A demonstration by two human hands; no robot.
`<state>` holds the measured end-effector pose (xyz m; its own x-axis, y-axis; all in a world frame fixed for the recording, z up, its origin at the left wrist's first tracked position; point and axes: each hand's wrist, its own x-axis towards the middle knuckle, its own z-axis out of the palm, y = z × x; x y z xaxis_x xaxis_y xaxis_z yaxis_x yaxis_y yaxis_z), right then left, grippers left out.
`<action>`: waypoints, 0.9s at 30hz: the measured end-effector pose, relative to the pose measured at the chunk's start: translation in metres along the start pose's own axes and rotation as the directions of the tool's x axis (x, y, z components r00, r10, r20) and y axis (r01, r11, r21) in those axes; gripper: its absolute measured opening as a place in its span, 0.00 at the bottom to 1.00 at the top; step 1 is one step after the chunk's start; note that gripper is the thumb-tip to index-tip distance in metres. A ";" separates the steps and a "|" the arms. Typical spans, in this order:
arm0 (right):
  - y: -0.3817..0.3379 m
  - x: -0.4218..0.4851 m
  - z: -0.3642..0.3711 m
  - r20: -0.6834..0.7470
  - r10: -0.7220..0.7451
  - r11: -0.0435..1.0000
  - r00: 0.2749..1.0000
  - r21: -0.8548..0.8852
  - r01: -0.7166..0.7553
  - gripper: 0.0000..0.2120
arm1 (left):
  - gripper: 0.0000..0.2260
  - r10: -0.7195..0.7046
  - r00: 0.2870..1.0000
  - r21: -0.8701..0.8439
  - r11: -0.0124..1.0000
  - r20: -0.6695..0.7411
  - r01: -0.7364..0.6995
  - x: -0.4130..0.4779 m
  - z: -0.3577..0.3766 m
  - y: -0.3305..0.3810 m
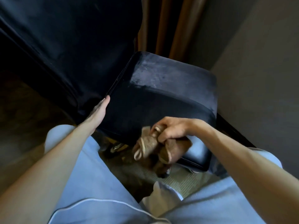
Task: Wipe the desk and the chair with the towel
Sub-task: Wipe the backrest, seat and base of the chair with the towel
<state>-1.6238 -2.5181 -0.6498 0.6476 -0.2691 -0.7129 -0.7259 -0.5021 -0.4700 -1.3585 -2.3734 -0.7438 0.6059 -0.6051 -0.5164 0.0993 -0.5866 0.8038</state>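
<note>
Right grip [171, 130] clenches the bunched brown towel [149, 143], fingers curled round it, at the front edge of the dark chair seat [161, 97]. Left grip [99, 110] is flat, fingers straight, touching the seat's left edge. Towel folds hang below the front edge, above the carpet [186, 180].

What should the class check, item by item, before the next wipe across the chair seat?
1. Grip of right hand on towel: ok.
2. Flat left hand against edge of chair seat: ok.
3. Spread of towel for wiping: not ok, bunched.
4. Even look of chair seat: not ok, far part paler than near part.
5. Cleanliness of towel: cannot tell.
</note>
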 end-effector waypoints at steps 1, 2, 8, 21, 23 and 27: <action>-0.002 -0.009 0.000 0.028 -0.065 0.998 0.997 -0.014 0.066 0.15 | 0.51 -0.016 1.000 -0.003 1.000 -0.007 0.016 0.006 -0.001 -0.005; -0.001 -0.014 -0.001 -0.047 -0.124 0.991 0.991 -0.060 0.121 0.17 | 0.50 -0.027 1.000 -0.008 1.000 -0.015 0.027 0.006 0.002 -0.003; 0.020 0.004 0.008 -0.715 -0.082 0.968 0.695 -0.221 -0.114 0.28 | 0.33 0.016 0.999 -0.004 1.000 -0.052 -0.016 -0.006 0.015 0.001; -0.045 0.059 -0.015 -0.665 -0.206 0.962 0.717 -0.273 0.024 0.29 | 0.18 0.203 0.958 -0.001 0.978 -0.201 -0.207 -0.003 0.010 0.017; -0.050 0.075 -0.001 -0.434 -0.195 0.950 0.880 -0.308 0.059 0.25 | 0.19 0.264 0.944 -0.014 0.962 -0.200 -0.272 0.005 0.012 0.018; -0.072 0.087 -0.015 -0.487 -0.314 0.923 0.815 0.046 0.383 0.21 | 0.30 0.274 0.955 -0.146 0.946 -0.111 -0.289 0.009 0.018 0.036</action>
<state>-1.5118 -2.5178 -0.6707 0.8685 -0.4619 -0.1797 -0.4322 -0.5285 -0.7307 -1.3633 -2.4093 -0.7253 0.6939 -0.6789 -0.2401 0.0343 -0.3019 0.9527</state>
